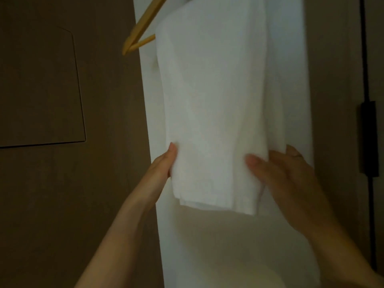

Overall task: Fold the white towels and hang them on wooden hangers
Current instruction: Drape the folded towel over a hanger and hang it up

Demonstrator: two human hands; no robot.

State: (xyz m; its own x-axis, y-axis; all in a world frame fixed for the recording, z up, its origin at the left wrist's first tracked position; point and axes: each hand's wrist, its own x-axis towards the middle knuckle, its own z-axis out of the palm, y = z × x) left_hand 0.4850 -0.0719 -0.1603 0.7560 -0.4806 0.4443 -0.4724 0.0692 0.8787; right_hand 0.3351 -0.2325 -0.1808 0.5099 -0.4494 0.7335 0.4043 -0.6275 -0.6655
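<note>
Left hand: mine, reaching up to the left edge of the folded towel, low on its length. The thumb lies along the front of the edge and the fingers are hidden behind the cloth, so the edge is pinched between them.
Right hand: mine, level with the left one, at the towel's right edge. The thumb is across the front face and the fingers go round behind, with the edge held between them. This hand is blurred.
Grip width: my two hands are as far apart as the towel is wide, one on each edge.
Folded towel: white, in several layers, hanging straight down between my hands. Its bottom hem ends just below both grips, and the stacked layers show at the hem.
Wooden hanger: pale wood, well above my left hand. It carries the towel's upper end, and one arm and the crossbar stick out to the left of the cloth.
Long white cloth: hangs directly behind the towel I hold. It is wider and longer, and it runs on far below my wrists.
Wall panel: brown, with a thin dark outline, well out to the left of my left forearm.
Black rail: a vertical line beyond my right hand.
Black block: sits on the rail, a little above my right hand's level.
</note>
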